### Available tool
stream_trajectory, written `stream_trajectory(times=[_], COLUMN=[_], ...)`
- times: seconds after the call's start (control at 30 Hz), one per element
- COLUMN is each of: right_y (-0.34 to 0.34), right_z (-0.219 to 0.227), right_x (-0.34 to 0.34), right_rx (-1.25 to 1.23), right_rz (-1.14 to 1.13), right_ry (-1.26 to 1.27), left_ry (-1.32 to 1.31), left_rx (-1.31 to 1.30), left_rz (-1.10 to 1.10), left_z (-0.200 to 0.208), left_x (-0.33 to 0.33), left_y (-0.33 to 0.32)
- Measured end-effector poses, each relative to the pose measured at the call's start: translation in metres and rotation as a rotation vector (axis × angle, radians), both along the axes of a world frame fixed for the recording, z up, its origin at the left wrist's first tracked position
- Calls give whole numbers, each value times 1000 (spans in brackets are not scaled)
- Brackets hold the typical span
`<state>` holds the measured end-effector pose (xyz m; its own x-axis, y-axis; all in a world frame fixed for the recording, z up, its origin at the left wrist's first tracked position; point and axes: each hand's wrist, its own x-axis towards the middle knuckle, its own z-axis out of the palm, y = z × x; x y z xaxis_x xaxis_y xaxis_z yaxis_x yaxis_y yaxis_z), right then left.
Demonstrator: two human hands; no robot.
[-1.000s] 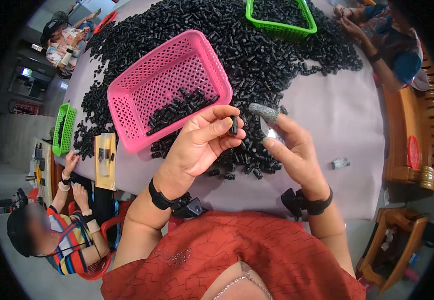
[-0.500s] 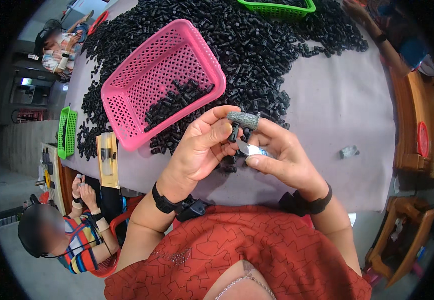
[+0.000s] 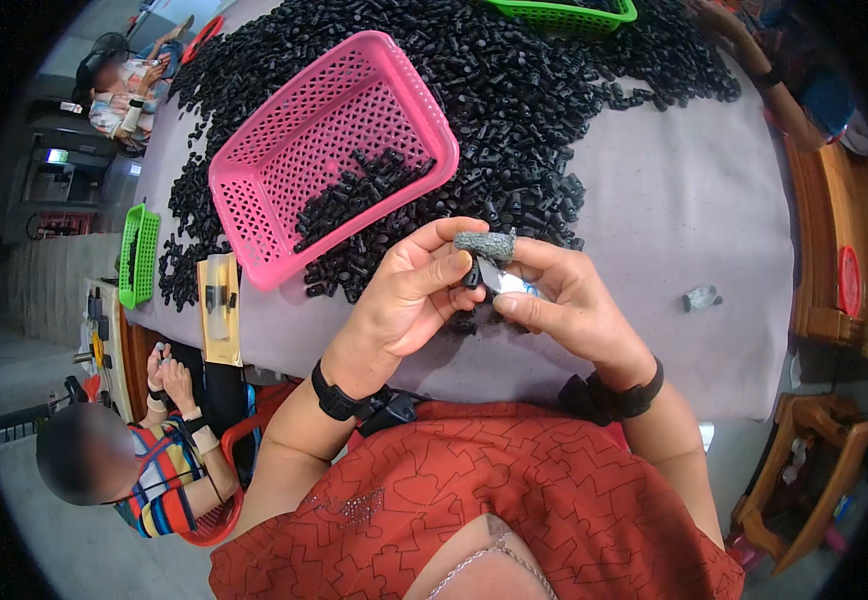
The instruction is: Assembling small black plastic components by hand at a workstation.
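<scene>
Between the thumb and fingers of my left hand [image 3: 404, 290] is a small black plastic part [image 3: 471, 277]. My right hand [image 3: 579, 305] grips a small knife blade [image 3: 491, 276] with a white and blue wrapped grip, its metal end against or very near the part. A grey knitted finger cover [image 3: 486, 246] seems to sit on my right index fingertip, above the blade. The fingers hide much of the part. Just beyond my hands lies a big heap of similar black parts [image 3: 524, 150], and a pink perforated basket [image 3: 234, 240] with some of them inside stands on it.
A green basket [image 3: 564, 12] stands at the far edge, another green basket [image 3: 139, 257] at the left. A yellowish tray [image 3: 221, 345] lies near the left table edge. A grey knitted piece [image 3: 700, 298] rests on the cloth at right. Other people sit around the table.
My hands have stayed almost in place, with the blade shifted slightly and the black part turned a little between my fingers. The whole view has moved slightly.
</scene>
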<state>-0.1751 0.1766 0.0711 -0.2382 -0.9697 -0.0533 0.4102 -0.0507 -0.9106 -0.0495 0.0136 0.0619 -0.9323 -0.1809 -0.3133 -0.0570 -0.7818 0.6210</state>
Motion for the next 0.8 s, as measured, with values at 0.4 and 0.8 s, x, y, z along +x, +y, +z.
stream_trajectory(times=[0.4,0.8], right_y=[-1,0], right_z=[-6,-10], right_x=[2,0], right_rx=[7,5], right_rz=[-20,-158], right_ry=[-18,10], left_ry=[7,-21], left_rx=[-15,-60], left_rz=[-24,49], left_z=[1,5], left_x=[6,10], left_y=[-4,-8])
